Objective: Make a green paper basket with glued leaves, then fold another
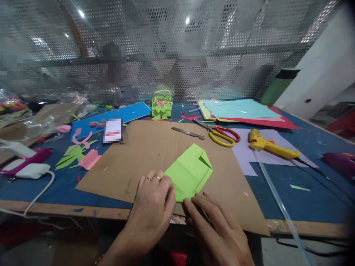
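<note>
A folded sheet of light green paper (190,170) lies on a brown cardboard sheet (133,155) near the table's front edge. My left hand (152,207), with rings on two fingers, pinches the paper's near left corner with curled fingers. My right hand (216,225) lies beside it, its fingertips pressed on the paper's near edge. One corner of the paper is folded over into a small triangle at the upper right.
Red-and-yellow scissors (222,135), a metal blade (188,133) and a yellow glue gun (270,146) lie beyond the cardboard. Stacked coloured paper (241,111) sits at the back right, a green paper basket (162,105) at the back centre, pink and green cut-outs (80,153) at the left.
</note>
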Motion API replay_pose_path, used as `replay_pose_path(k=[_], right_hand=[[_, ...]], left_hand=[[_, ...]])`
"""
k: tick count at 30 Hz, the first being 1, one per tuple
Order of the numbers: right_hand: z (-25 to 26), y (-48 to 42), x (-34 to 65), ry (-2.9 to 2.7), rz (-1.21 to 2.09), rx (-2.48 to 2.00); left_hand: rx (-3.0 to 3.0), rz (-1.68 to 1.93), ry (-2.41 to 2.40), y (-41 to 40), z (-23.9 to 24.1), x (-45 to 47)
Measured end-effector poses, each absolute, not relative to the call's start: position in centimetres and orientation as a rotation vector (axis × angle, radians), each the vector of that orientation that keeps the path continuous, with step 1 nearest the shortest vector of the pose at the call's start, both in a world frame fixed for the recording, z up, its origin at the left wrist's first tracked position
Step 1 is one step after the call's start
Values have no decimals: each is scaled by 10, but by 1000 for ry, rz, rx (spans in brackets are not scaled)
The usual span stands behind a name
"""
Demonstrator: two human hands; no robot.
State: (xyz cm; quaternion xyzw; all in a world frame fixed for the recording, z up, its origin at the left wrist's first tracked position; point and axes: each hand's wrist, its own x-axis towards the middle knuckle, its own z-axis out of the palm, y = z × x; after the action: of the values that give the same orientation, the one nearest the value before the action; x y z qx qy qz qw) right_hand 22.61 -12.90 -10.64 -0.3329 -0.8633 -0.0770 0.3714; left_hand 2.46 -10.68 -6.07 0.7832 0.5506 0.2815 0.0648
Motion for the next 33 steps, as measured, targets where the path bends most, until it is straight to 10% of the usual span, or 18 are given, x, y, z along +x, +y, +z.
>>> replay_pose_path(k=[33], right_hand=[[-102,-126,221,-2203,-204,-843]], left_hand=[[2440,685,1692,-105,-60,26]])
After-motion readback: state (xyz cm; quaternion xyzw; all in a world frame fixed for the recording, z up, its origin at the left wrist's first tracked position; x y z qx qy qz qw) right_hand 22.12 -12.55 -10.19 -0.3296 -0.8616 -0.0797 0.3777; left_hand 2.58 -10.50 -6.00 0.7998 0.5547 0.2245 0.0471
